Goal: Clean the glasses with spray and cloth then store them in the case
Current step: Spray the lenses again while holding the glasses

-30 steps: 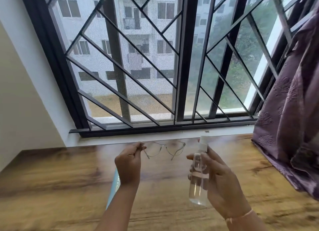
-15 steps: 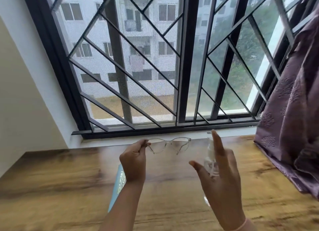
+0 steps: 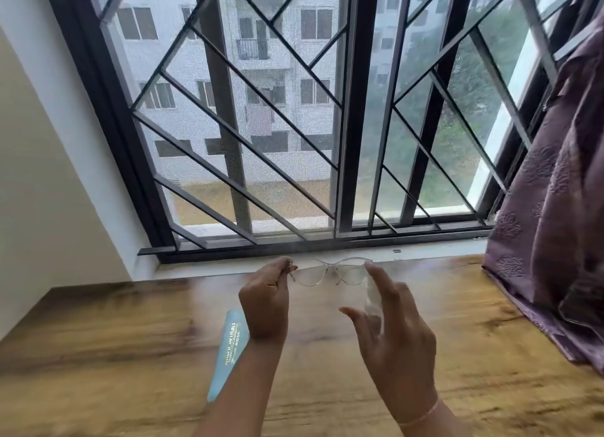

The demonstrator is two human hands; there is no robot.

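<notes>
- left grip (image 3: 264, 302): thumb and fingertips pinch the glasses (image 3: 330, 271) at their 9 o'clock end, by the hinge. Nothing else supports the frame.
- glasses: held in the air over the far edge of the table (image 3: 114, 332), just short of the window sill (image 3: 425, 250), lenses roughly level.
- right grip (image 3: 392, 342): wrapped round a clear spray bottle (image 3: 372, 297), mostly hidden behind the hand. Index finger (image 3: 379, 280) points to 12 o'clock, tip close to the 3 o'clock lens rim. Nozzle not visible; I judge the finger sits on the pump head.
- Step in hand, my read: misting the lenses. Wipe and casing not yet done.
- To do it well:
  - keep the nozzle near the lens but off the glass
  - one short press per lens, aimed at lens centre
  - then turn the frame and mist the other faces
  - single-end pinch means the frame can swing, so don't bump it with the bottle
  - light mist only; runoff lands on the table
- light-blue flat item (image 3: 228, 348), gold print, lies on the table at 7 o'clock of the left grip, partly hidden by the forearm. Case or cloth sleeve: cannot tell. No loose cloth in view.
- purple curtain (image 3: 555, 240) at 3 o'clock, well apart from the spray line.
</notes>
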